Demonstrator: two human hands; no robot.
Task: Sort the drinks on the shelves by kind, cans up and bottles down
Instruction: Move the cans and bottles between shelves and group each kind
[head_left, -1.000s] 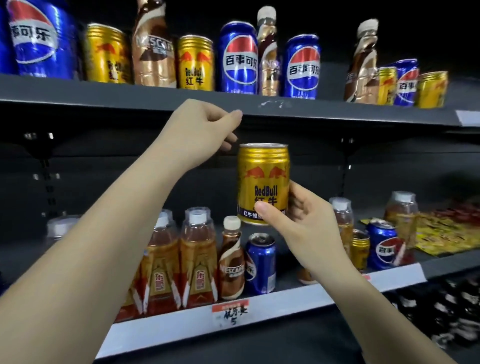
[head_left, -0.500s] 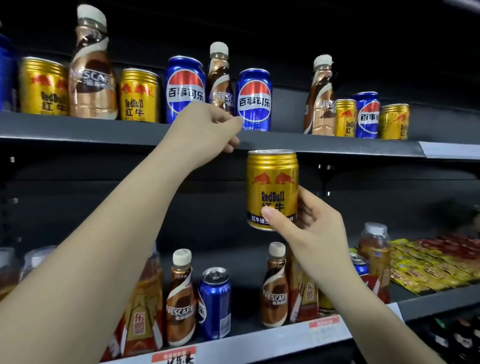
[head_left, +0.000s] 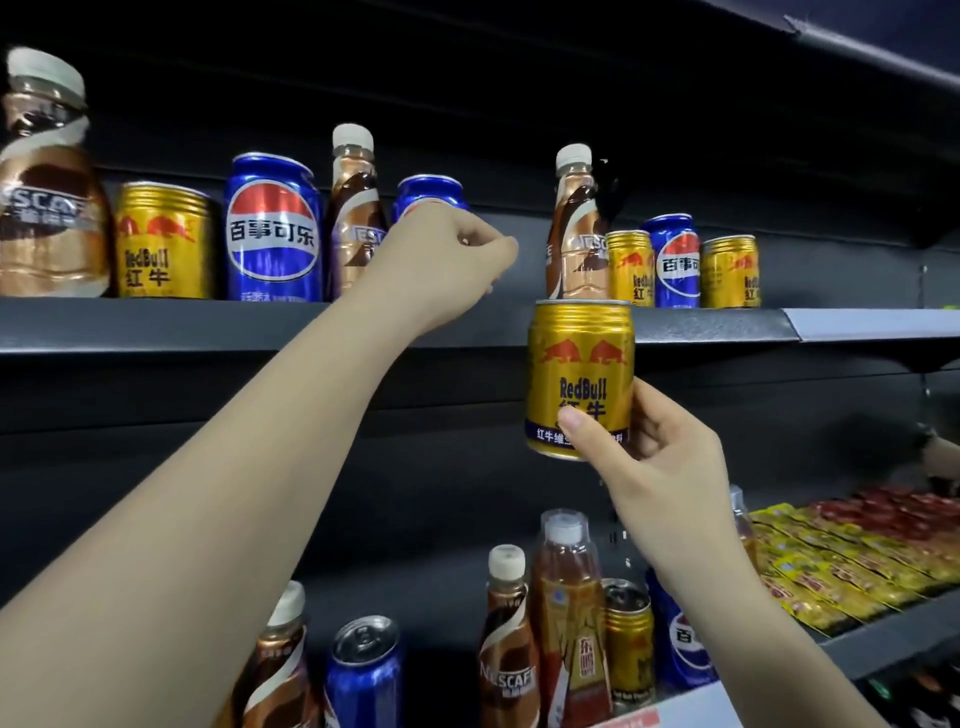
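My right hand (head_left: 660, 467) grips the gold Red Bull can (head_left: 580, 374) low on its body, thumb across the label, holding it upright in front of the upper shelf (head_left: 156, 325) edge. My left hand (head_left: 441, 260) is raised at that shelf, fingers curled in front of a blue Pepsi can (head_left: 429, 188); whether it holds anything, I cannot tell. Nescafé bottles (head_left: 576, 228) stand among the cans there.

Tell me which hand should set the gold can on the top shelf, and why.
Right. The right hand already holds the gold can upright, its top level with the top shelf edge. The left hand is up by a blue can there.
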